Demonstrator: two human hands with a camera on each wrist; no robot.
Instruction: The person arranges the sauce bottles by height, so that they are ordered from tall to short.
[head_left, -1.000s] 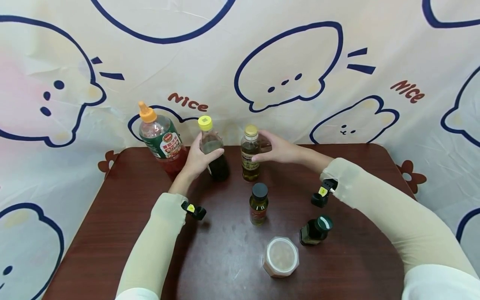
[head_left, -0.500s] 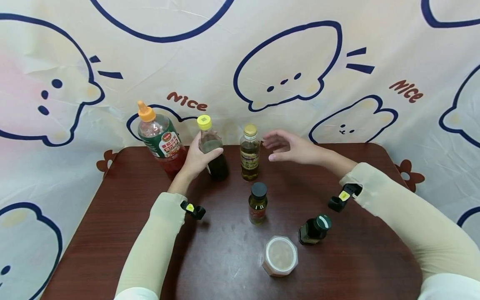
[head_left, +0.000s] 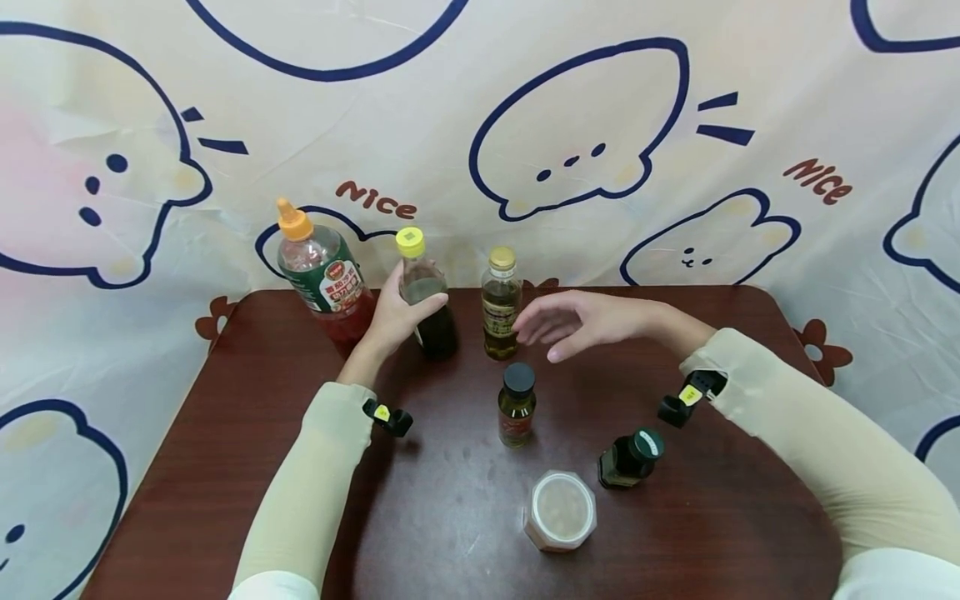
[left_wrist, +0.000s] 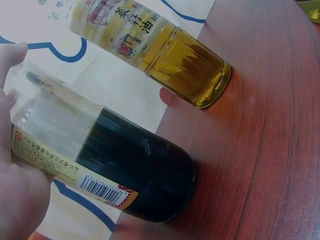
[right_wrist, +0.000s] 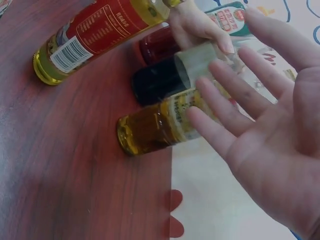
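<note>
My left hand (head_left: 392,323) grips a bottle of dark liquid (head_left: 438,337) with a yellow cap, near the table's back edge. In the left wrist view its label shows a barcode. To its right stands a golden oil bottle (head_left: 500,315), upright, with a pale yellow cap. My right hand (head_left: 581,325) hovers just right of that oil bottle and holds nothing. Its fingers look spread and extended in the right wrist view. Closer to me stands a smaller bottle with a dark cap (head_left: 517,417); a red label (right_wrist: 102,25) shows in the right wrist view.
A large bottle of red sauce (head_left: 333,283) with an orange nozzle stands at the back left. A green-capped dark jar (head_left: 624,463) and a pale-lidded faceted jar (head_left: 562,512) sit nearer on the brown table (head_left: 435,517). A printed cloth (head_left: 570,100) hangs behind the table.
My right hand has let go of the golden oil bottle, drawn back to the right, then lowered towards the table. The left hand still holds the bottle of dark liquid in place.
</note>
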